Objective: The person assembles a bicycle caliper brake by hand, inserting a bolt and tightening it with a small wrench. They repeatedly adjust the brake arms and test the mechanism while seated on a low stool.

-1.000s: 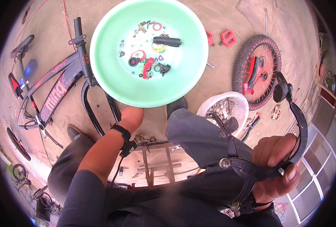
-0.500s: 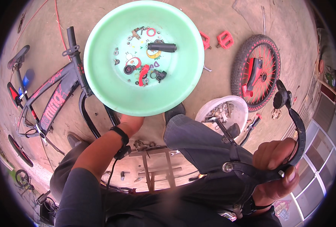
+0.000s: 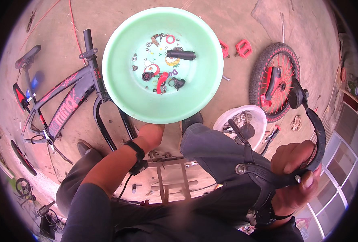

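A black bicycle caliper brake (image 3: 263, 174) is gripped in my right hand (image 3: 296, 177), close in front at the right. Its two curved arms reach away from my fingers, each with a round dark pad, and a bolt shows on its body. My left hand (image 3: 151, 135) is at the near rim of a pale green plastic basin (image 3: 118, 92); the basin hides its fingers. Inside the basin lie a black tubular grip (image 3: 181, 55), a red lever-like part (image 3: 161, 82), a dark clamp-like part (image 3: 179, 83), a red ring (image 3: 170, 39) and several small nuts and washers.
On the left lies a black and red bicycle frame (image 3: 72, 105) with its fork. At right are a spoked wheel (image 3: 254, 80), a red pedal (image 3: 243, 48), a white tub (image 3: 263, 121) of metal parts and pliers (image 3: 272, 138). Small tools lie near my legs.
The whole scene has shifted slightly right and down in view. More of my left hand shows below the basin's rim. My right hand keeps its grip on the caliper brake.
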{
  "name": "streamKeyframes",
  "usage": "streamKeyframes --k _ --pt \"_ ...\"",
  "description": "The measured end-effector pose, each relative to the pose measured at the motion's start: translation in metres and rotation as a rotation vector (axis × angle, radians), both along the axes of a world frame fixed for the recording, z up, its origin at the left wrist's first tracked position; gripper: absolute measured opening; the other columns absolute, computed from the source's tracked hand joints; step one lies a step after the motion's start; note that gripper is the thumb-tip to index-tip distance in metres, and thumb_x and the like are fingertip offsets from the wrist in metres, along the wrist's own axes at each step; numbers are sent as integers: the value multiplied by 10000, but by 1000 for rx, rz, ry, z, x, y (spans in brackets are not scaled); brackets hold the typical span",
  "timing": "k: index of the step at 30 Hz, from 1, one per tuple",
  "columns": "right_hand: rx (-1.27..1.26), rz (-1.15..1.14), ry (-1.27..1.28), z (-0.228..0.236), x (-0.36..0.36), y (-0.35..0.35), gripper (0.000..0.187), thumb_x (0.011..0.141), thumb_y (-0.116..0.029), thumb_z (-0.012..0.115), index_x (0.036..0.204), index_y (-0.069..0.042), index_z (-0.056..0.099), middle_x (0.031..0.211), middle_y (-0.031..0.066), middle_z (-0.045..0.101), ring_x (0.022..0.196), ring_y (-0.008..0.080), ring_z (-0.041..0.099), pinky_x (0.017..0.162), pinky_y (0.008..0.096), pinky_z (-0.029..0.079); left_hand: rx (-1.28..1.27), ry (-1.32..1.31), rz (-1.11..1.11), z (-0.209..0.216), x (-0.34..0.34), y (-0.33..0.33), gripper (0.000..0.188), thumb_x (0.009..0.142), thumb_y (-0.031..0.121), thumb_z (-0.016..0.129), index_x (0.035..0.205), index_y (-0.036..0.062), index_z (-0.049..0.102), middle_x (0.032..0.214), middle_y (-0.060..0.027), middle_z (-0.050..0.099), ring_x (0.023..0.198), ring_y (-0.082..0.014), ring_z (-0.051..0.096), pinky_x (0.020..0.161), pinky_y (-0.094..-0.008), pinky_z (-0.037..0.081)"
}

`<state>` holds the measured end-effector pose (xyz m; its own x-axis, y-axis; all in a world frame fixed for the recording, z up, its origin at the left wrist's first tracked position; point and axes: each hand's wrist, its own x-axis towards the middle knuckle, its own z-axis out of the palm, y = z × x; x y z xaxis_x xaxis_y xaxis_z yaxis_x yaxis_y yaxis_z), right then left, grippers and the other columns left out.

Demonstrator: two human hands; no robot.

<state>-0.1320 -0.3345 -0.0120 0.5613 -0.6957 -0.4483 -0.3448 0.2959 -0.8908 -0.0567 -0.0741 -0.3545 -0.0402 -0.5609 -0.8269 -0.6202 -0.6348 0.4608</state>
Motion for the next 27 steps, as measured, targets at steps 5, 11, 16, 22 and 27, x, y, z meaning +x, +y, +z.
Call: streamKeyframes --k 5,11,16,22,27 --pt "-68 201 83 12 -8 17 350 825 -305 757 892 28 672 797 81 618 713 161 554 654 294 403 -346 40 153 32 -19 8 209 798 69 596 996 58 661 989 -165 661 902 -382 668 803 -474 548" --pt "-252 523 -10 20 -17 38 121 871 -119 732 894 -32 652 763 -5 621 623 84 508 559 233 363 -470 1 289 91 5 35 186 799 89 642 970 51 703 928 -159 683 857 -358 680 768 -450 553" --pt "-320 682 49 32 -21 66 165 908 -153 687 951 -43 572 811 -21 532 727 61 458 651 228 368 -330 -2 623 184 60 69 205 845 52 659 1037 -2 704 920 -120 733 829 -208 727 744 -331 563" --pt "-294 831 -89 34 -14 121 215 918 -124 683 991 -5 519 670 -25 482 593 30 423 529 243 336 -511 364 1324 320 63 125 188 950 15 642 1137 -8 649 972 -84 733 846 -163 725 682 -255 553" --pt "-185 884 -164 39 -4 155 219 933 -119 655 1047 -2 508 702 -30 486 604 25 431 538 238 337 -736 428 1466 361 39 140 177 971 80 669 1134 12 657 958 -98 733 822 -172 724 641 -251 542"
